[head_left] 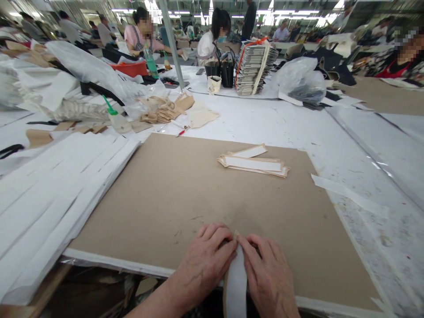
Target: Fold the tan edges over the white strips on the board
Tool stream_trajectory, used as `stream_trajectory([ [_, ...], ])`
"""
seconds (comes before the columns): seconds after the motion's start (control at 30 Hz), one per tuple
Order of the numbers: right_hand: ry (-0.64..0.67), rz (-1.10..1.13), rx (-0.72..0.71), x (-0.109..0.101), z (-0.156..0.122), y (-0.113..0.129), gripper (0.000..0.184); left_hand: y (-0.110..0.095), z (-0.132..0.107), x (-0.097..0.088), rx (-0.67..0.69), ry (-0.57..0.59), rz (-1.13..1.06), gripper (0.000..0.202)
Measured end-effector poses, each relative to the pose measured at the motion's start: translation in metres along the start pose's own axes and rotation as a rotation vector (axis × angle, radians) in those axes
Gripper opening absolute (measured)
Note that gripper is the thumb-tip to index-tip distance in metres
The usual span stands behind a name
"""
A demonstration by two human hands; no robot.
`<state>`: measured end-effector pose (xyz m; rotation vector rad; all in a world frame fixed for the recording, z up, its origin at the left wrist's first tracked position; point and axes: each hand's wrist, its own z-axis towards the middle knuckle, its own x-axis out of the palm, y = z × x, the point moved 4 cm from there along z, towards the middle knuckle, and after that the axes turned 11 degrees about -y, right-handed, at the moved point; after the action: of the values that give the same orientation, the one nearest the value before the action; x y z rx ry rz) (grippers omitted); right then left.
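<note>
My left hand [205, 260] and my right hand [266, 274] meet at the near edge of a brown cardboard sheet [185, 194]. Both pinch the top end of a narrow white strip with a tan backing [236, 282], fingers curled onto it. The strip runs down between my wrists and off the table edge. Farther out on the cardboard lies a small pile of similar tan and white strips [255, 163].
Long white strips [49, 194] are stacked at the left. One loose white strip [347, 194] lies right of the cardboard. Beyond are tan pieces [165, 110], a green-capped bottle [114, 117], a bundled stack [253, 66], a plastic bag [300, 81] and seated workers.
</note>
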<state>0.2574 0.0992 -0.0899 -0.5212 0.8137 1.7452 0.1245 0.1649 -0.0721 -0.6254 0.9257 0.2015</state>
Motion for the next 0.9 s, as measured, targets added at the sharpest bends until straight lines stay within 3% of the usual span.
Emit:
stream_trajectory([
  [0.43, -0.009, -0.105, -0.042, -0.002, 0.0, 0.01, 0.033, 0.0, 0.001, -0.001, 0.015, -0.012, 0.014, 0.018],
  [0.7, 0.051, -0.194, -0.112, 0.001, -0.008, 0.008, 0.032, -0.001, 0.002, -0.002, 0.025, -0.037, 0.029, 0.019],
  [0.9, -0.016, -0.153, -0.075, -0.001, -0.008, 0.011, 0.034, -0.002, 0.0, -0.002, 0.018, -0.035, 0.036, 0.019],
])
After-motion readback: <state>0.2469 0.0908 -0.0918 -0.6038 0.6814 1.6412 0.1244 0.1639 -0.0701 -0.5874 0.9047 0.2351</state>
